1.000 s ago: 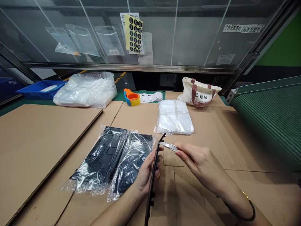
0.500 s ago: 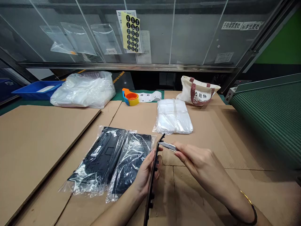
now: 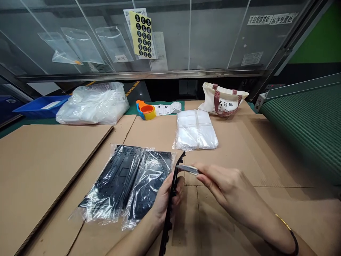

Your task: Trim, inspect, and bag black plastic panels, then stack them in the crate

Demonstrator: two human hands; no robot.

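My left hand (image 3: 165, 199) is closed around a thin black plastic panel (image 3: 170, 209), held on edge with small tabs along its right side. In my right hand (image 3: 226, 183) is a craft knife (image 3: 189, 169), pinched between thumb and fingers. Its blade tip meets the panel's edge near the top, just above my left fingers. Left of the panel, two black panels in clear bags lie on the cardboard: one bagged panel (image 3: 113, 181) farther left, and another bagged panel (image 3: 150, 185) partly behind my left hand.
A tied stack of clear bags (image 3: 197, 129) lies beyond my hands. Behind are a canvas tote (image 3: 223, 99), a tape dispenser (image 3: 146, 111), a large plastic bag (image 3: 93, 103) and a blue tray (image 3: 41, 106). Thick cardboard (image 3: 53, 167) is at left, a green conveyor (image 3: 309, 124) at right.
The knife has slid slightly down along the panel's edge and lies flatter. The panel is turned a little, showing more of its tabbed side. The camera view has shifted slightly.
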